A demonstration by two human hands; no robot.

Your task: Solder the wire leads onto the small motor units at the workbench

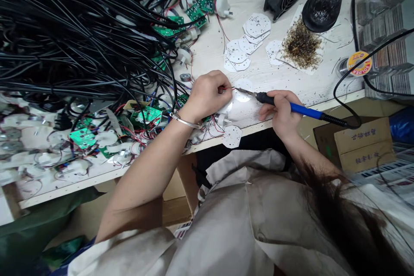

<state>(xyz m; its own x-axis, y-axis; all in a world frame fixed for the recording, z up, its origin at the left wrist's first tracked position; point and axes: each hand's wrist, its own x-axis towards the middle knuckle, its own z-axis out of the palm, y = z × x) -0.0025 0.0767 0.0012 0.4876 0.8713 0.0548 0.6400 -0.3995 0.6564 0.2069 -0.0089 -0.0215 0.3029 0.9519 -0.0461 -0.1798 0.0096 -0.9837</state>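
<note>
1. Your right hand [284, 112] is closed around the soldering iron [305, 110], tip at the red wire [233, 89].
2. Your left hand [210, 95] is pinching that wire. Both meet over the white board [245, 94], lying on the table [207, 58] between your hands.
3. Loose white boards [257, 25]: overlapping group beyond your hands. Another board [232, 136] at the near edge.
4. Brown crumbs [300, 45] heaped on a pale sheet [312, 65], no walls. Black dish [323, 6] over its far side; shiny dark stuff in it, can't tell what.
5. Solder spool [359, 64] to the right, wire wound on it.
6. Left: black cables [80, 39], green circuit boards [84, 138].
7. Cardboard box [365, 142] below table, right; contents unclear.
</note>
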